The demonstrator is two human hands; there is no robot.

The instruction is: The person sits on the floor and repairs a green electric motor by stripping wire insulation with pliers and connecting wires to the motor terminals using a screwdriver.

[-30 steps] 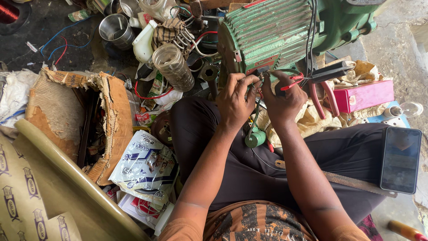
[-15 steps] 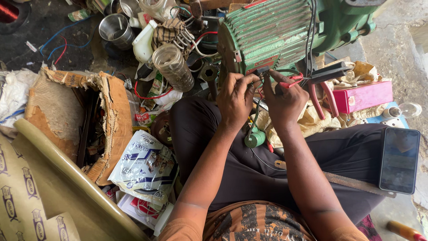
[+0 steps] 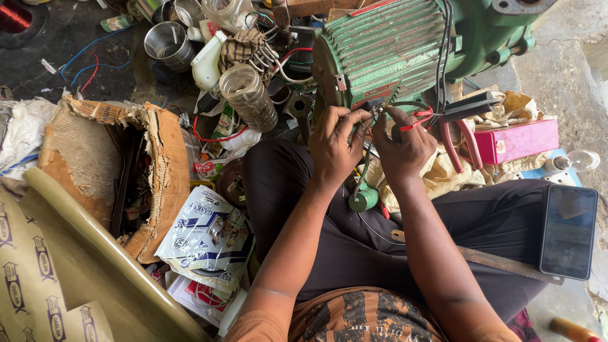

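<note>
- We count one torn cardboard box (image 3: pixel 107 171) at far left on the floor, with dark tools inside; one printed plastic packet (image 3: pixel 206 234) lies just beside it.
- We count two steel cups (image 3: pixel 166 39) at top left, one white squeeze bottle (image 3: pixel 208 60) and one clear jar (image 3: pixel 248 96) lying tilted.
- Left hand (image 3: pixel 334 144): closed in a pinch on the wire ends (image 3: pixel 378 109) at the lower edge of the motor.
- One green ribbed motor (image 3: pixel 392 47) stands on the floor ahead of the knees; its leads hang loose, so we judge the wiring as in progress and not yet closed up.
- Right hand (image 3: pixel 405 145): fingers curled, pinching the same wire ends, with a red lead (image 3: pixel 418 121) running past its fingers.
- One pair of red-handled pliers (image 3: pixel 461 133) lies untouched, near the right hand.
- We count one pink box (image 3: pixel 516 142) and one dark phone (image 3: pixel 568 231) resting on the right knee.
</note>
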